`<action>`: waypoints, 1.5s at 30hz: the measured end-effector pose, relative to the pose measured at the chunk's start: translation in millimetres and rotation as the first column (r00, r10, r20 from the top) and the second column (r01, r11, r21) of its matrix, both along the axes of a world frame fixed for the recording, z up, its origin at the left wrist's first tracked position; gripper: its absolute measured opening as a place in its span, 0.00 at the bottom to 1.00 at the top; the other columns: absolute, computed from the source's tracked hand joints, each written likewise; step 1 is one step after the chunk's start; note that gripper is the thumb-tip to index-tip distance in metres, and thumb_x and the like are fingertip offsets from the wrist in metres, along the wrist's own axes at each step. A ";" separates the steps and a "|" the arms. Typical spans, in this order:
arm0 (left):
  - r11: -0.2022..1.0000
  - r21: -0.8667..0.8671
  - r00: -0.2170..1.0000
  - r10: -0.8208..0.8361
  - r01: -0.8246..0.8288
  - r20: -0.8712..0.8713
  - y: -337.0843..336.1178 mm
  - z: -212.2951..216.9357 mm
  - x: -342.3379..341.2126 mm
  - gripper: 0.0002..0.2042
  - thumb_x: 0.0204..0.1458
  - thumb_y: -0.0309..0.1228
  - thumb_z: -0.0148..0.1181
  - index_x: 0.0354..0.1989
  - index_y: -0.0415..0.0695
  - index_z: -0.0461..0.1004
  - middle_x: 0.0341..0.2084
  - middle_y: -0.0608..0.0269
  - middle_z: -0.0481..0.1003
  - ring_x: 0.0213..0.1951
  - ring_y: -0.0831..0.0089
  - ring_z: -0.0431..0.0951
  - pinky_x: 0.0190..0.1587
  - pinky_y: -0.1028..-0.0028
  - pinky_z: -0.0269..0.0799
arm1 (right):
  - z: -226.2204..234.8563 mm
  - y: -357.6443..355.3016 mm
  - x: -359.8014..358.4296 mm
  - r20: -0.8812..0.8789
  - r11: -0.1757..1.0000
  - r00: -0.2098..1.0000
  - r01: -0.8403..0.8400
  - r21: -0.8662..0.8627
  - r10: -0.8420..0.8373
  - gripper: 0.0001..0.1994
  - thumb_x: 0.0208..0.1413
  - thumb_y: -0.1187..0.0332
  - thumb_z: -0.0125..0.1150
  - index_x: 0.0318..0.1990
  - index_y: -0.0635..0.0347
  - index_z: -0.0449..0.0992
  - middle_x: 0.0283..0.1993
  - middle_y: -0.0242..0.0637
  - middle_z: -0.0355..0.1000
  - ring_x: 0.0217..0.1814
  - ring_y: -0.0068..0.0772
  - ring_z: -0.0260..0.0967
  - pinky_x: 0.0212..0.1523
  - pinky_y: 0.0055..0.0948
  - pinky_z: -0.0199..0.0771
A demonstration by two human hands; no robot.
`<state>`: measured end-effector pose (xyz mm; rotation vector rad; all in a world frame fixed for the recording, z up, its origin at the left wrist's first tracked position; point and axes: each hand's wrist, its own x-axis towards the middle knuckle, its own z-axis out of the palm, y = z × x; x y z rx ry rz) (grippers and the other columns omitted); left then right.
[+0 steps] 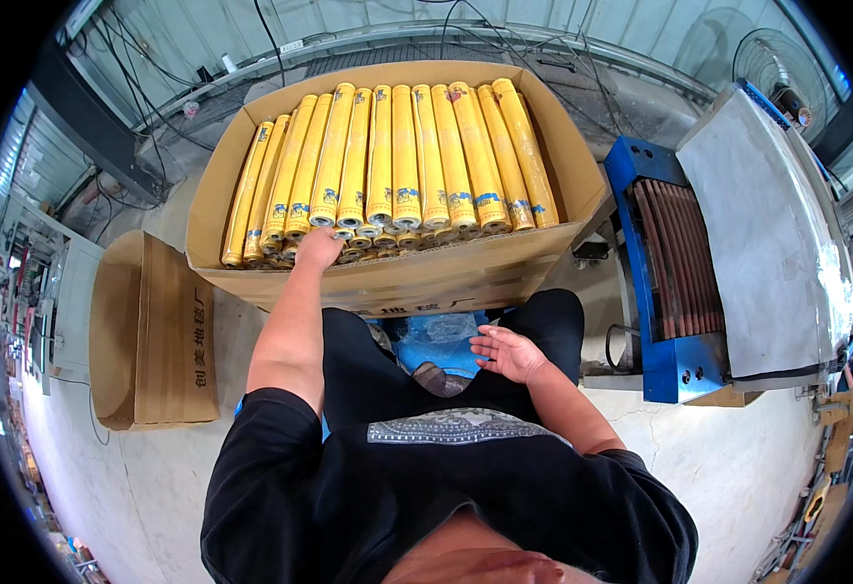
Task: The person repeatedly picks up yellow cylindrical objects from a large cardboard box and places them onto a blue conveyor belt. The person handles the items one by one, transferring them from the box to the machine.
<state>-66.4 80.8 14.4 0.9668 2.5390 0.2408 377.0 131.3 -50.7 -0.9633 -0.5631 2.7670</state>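
Yellow tubes with blue print and open round ends lie side by side in a large cardboard box. More tube ends show in a layer below. My left hand reaches over the box's near wall, its fingers curled at the near end of a yellow tube left of the middle; its fingertips are partly hidden. My right hand is over my right thigh, palm turned up and fingers apart, with nothing in it. Between my legs lies a blue surface partly covered with clear plastic film.
A smaller cardboard box stands on the floor at the left. To the right is a blue-framed machine with dark rollers and a pale sheet over it. A fan stands far right. Cables hang along the back wall.
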 end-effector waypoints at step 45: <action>0.984 0.178 0.995 -0.008 0.025 -0.099 -2.2 -22.1 -8.5 0.14 0.49 0.41 0.56 0.37 0.44 0.78 0.34 0.51 0.78 0.40 0.57 0.78 0.46 0.63 0.71 | 3.6 -0.8 0.9 -0.002 1.000 1.000 0.008 0.002 -0.008 0.16 0.56 0.64 0.56 0.51 0.55 0.67 0.51 0.41 0.69 0.54 0.39 0.67 0.51 0.42 0.70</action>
